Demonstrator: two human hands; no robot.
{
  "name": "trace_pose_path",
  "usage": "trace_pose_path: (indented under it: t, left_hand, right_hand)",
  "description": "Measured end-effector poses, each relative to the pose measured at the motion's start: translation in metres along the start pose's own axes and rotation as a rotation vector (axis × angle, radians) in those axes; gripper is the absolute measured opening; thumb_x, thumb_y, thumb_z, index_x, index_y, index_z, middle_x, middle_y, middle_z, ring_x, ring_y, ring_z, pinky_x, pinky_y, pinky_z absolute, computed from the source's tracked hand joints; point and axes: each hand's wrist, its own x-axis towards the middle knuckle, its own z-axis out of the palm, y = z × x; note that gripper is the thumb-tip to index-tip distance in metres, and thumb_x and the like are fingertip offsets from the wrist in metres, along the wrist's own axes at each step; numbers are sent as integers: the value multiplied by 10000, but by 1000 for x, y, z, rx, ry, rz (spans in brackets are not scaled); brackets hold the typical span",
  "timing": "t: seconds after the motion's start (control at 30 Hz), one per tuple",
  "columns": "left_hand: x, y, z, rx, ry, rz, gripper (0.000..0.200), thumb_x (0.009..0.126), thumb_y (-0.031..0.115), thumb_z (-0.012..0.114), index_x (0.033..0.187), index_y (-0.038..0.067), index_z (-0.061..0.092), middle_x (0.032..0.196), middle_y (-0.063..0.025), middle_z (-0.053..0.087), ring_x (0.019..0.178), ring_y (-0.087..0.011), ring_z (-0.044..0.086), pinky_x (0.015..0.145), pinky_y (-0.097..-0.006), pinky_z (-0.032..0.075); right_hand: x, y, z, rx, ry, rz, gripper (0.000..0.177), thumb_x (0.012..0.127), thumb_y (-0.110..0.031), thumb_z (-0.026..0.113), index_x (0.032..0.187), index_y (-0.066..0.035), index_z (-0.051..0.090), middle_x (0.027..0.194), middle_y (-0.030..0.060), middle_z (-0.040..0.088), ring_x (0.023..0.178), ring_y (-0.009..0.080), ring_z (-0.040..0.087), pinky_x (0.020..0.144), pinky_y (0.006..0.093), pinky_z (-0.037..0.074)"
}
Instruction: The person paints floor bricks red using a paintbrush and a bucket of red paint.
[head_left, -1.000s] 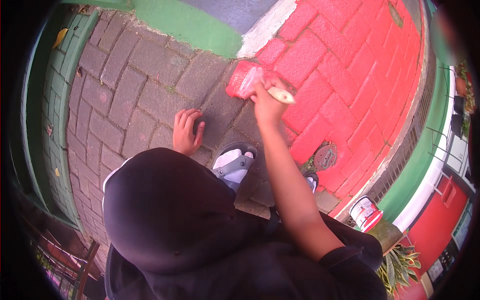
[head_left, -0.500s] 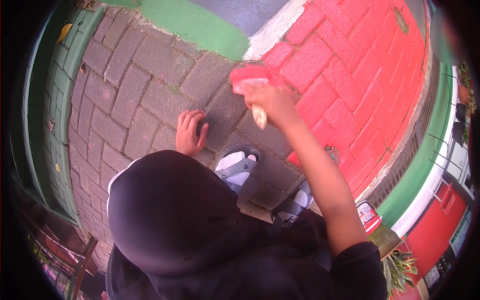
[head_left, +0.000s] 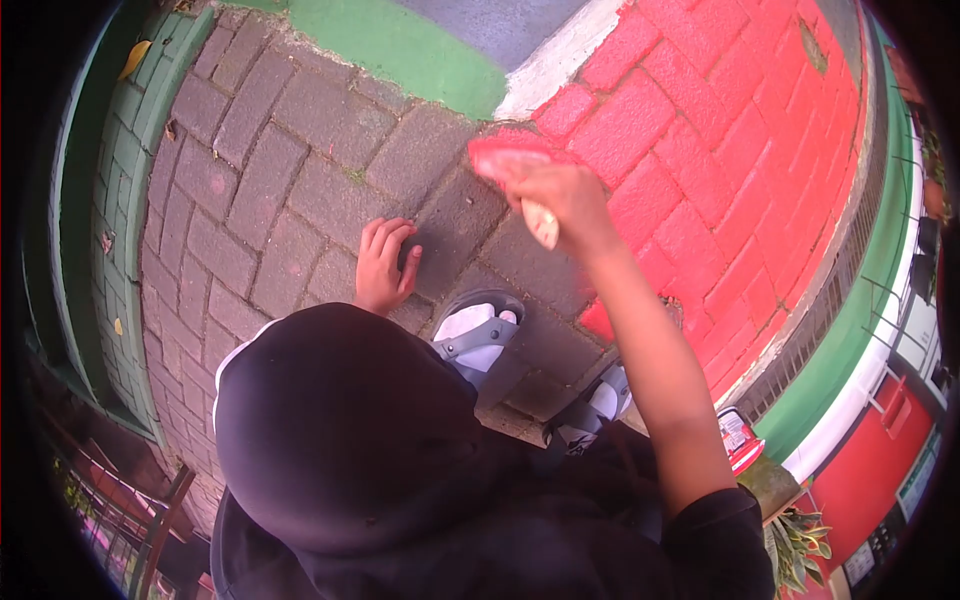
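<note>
Black cloth [head_left: 345, 430] fills the nearest part of the view, with 2 sandalled feet [head_left: 480, 335] just past it on the bare grey pavers [head_left: 330, 190]. The left hand [head_left: 384, 265] is low over those pavers, fingers loosely bent and a little apart, holding nothing that shows; whether the fingertips touch the ground I cannot tell. The right hand [head_left: 565, 205] has its fingers closed round the brush [head_left: 541, 224], handle end angled back toward the feet, bristle end blurred over wet-looking red at the edge of the red pavers [head_left: 630, 120].

Judging by this, red is being spread on a bare paver close to the corner of the white strip [head_left: 560, 65] and green band [head_left: 410, 55]. The next stroke would call for a light, level pull along the paver, with the bristles kept off both borders.

Off to the right, past the forearm, are a red-and-white tub [head_left: 741, 440], a leafy plant [head_left: 800, 540] and a drain grating [head_left: 790, 370].
</note>
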Motion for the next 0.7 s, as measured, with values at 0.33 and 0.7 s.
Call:
trace_pose_path:
  t: [0.33,0.7]
  left_hand:
    - [1,3,-1,-10,-5,-12,282,923,101,684,1189,35,620,1236,-149,653,1183,-410,566,1082,-519,418]
    - [1,3,-1,-7,-5,4,288,918,98,688,1189,29,617,1235,-151,651,1176,-414,566,1072,-517,422]
  right_hand:
    - [16,0,-13,242,-6,63,48,793,-168,684,839,-176,697,1134,-3,771,1069,243,733,787,381,596]
    - [23,17,-8,170,170,-164,146,783,-143,706,918,-173,752,1146,19,774,982,262,754,770,396,605]
